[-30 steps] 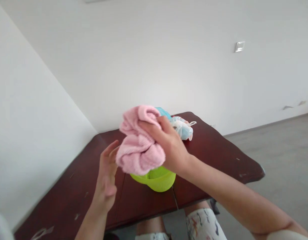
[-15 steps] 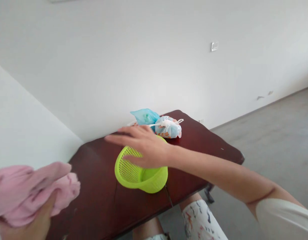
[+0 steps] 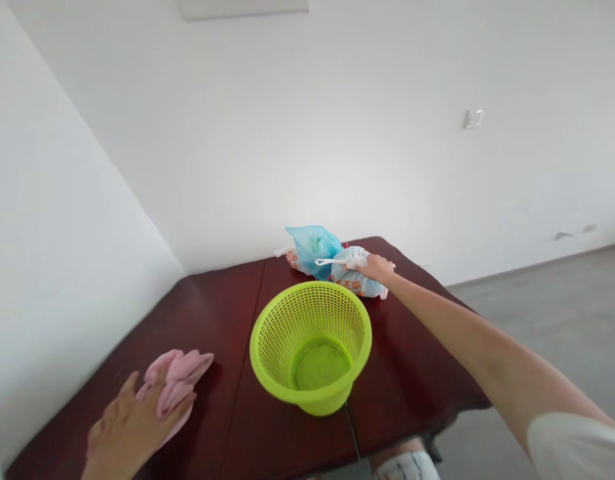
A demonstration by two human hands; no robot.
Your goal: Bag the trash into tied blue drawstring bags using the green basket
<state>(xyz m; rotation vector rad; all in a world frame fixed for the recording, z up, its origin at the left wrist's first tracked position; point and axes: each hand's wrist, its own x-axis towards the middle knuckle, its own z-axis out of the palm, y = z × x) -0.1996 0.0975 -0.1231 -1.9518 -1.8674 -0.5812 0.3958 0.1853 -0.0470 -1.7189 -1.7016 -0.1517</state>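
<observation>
My right hand (image 3: 376, 268) reaches to the back of the table, its fingers closed at the tied top of a white plastic bag (image 3: 360, 287) with orange print. My left hand (image 3: 132, 417) rests with spread fingers on a crumpled pink cloth (image 3: 177, 377) at the left of the table. Between my arms stands an upright lime-green perforated basket (image 3: 312, 400) with nothing inside. Just left of the white bag sits a light-blue plastic bag (image 3: 312, 244), and part of another white bag (image 3: 293, 259) shows behind it.
The dark red-brown table (image 3: 207, 313) has a wavy edge and stands against a white wall (image 3: 287, 133). Another wall (image 3: 62, 267) borders it on the left. Grey floor (image 3: 537, 293) lies to the right. My leg (image 3: 407, 463) is under the front edge.
My left hand has brought the pink cloth down to the table and spread its fingers. My right hand has moved from above the basket to the white bag. The view has shifted.
</observation>
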